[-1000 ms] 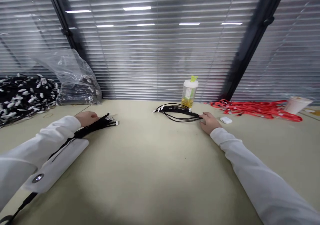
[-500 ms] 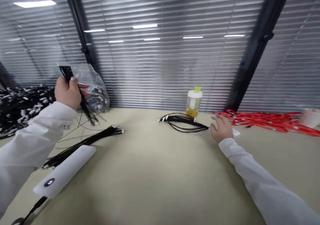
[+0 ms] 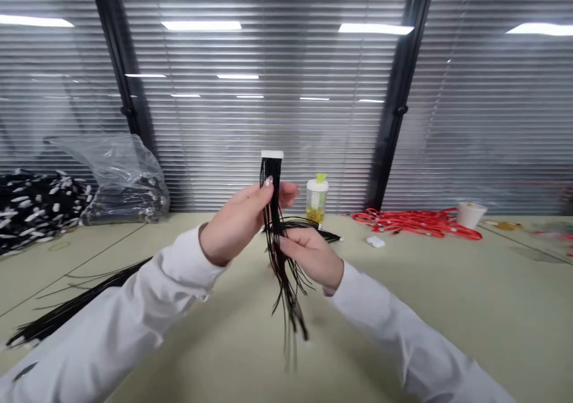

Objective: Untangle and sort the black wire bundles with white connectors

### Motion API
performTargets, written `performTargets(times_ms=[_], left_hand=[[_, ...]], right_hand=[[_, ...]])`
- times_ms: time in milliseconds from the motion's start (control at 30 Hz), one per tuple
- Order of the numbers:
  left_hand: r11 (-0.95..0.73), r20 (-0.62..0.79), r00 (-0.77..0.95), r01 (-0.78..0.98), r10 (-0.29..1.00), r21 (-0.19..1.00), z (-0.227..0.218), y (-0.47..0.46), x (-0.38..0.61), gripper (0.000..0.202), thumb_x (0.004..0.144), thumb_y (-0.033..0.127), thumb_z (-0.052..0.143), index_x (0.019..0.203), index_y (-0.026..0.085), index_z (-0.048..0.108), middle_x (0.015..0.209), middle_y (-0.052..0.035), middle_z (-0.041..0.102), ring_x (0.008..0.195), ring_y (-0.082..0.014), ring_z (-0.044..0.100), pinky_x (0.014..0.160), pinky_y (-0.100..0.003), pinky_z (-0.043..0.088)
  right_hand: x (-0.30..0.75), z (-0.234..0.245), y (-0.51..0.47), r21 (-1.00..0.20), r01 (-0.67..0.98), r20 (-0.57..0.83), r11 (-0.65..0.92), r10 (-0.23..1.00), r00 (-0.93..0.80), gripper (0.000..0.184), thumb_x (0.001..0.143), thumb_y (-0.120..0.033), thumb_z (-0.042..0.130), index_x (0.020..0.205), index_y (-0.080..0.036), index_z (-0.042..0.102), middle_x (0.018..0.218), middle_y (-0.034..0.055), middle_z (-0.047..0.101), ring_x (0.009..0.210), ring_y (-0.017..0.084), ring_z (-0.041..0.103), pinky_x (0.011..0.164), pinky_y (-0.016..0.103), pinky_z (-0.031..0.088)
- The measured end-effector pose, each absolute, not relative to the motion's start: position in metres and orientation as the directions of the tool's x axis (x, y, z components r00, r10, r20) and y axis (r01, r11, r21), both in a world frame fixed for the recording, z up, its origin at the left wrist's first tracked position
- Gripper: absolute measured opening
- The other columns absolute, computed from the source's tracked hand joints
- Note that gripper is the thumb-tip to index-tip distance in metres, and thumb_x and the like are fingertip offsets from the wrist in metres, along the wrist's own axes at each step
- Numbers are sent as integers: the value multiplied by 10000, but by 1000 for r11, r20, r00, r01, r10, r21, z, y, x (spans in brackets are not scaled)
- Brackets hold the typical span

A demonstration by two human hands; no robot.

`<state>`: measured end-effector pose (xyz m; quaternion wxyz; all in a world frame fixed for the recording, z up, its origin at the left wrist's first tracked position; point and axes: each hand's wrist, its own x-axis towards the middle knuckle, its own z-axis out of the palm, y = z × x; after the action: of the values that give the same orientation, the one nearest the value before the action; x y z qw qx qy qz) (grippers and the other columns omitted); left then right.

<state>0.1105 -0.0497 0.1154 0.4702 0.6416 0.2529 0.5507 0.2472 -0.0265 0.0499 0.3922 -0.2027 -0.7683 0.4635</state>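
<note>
A bundle of thin black cables [image 3: 271, 173] with a white connector [image 3: 272, 154] on top hangs upright before me. My left hand [image 3: 244, 218] grips it just under the connector, thumb across the strands. Lower down, my right hand [image 3: 308, 252] closes round the same bundle. Its loose lower ends fan out and are smeared by motion. Behind my right hand, another black cable bundle [image 3: 330, 236] lies on the table, partly hidden. Under my left forearm rests a longer black bundle [image 3: 80, 298] with white ends.
A clear plastic bag [image 3: 125, 182] and a heap of black cables with white ends [image 3: 40, 206] sit at the left. A lidded cup with yellow contents [image 3: 316, 200], a white case [image 3: 375, 242], red cords [image 3: 416, 221] and a paper cup [image 3: 471, 214] stand rightward on the table [image 3: 425, 313].
My left hand has brought its cable bundle from the left to the centre. My right hand has left the bundle on the table and taken hold of this one. The view has shifted.
</note>
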Motion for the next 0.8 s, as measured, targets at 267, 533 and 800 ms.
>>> performTargets(times_ms=[267,533,800], left_hand=[[-481,497,94,-153,863,863,105,-43,119,255,711,378,649,852,166,633,802,-66,635,725,-172,611,619,-307,518],[-508,493,251,-7,833,861,95,-6,129,297,722,414,624,689,120,597,613,-11,512,558,-85,478,499,-204,412],[-629,614,136,153,777,762,117,16,116,291,734,411,601,663,129,589,599,-10,511,570,-100,509,503,-202,461]], right_hand=[[294,58,-9,-941,61,166,334,609,-776,490,761,-557,505,756,-70,565,680,98,617,602,146,608,586,294,498],[282,69,5,-870,43,382,491,726,-572,337,767,-387,583,625,-112,450,567,-36,390,515,29,355,467,160,302],[275,102,26,-687,287,442,668,696,-566,440,845,-432,461,565,-95,490,519,-7,412,496,41,343,446,191,250]])
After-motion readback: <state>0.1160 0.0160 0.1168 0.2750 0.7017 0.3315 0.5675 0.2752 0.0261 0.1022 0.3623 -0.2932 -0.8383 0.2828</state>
